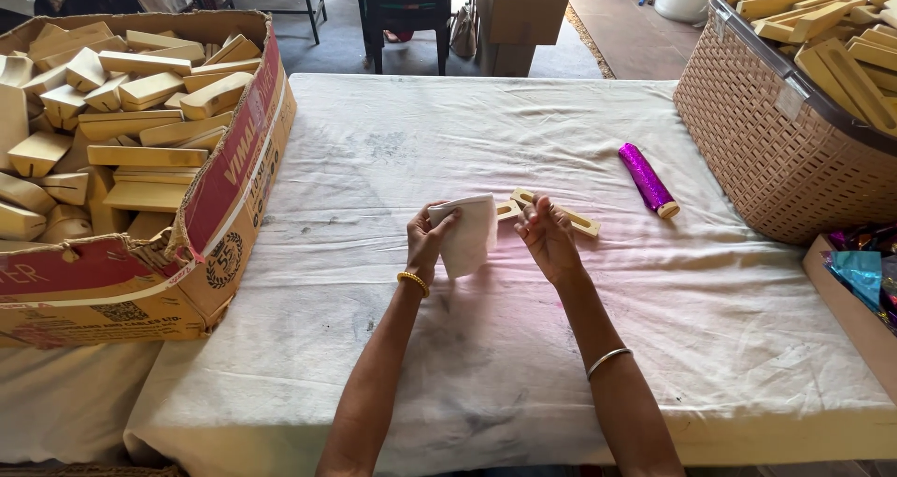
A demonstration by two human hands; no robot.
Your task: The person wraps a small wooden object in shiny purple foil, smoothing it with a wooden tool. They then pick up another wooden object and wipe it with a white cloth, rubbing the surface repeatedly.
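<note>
My left hand pinches the top corner of a small white cloth and holds it up over the table. My right hand is raised just right of the cloth, fingers curled; whether it touches the cloth I cannot tell. Behind my hands a flat slotted wooden piece lies on the white table cover. Further right lies a shiny purple foil roll.
A big cardboard box full of wooden pieces stands at the left. A woven plastic basket of similar pieces is at the right. A box with coloured foil sits at the right edge. Chairs and cartons stand beyond the table.
</note>
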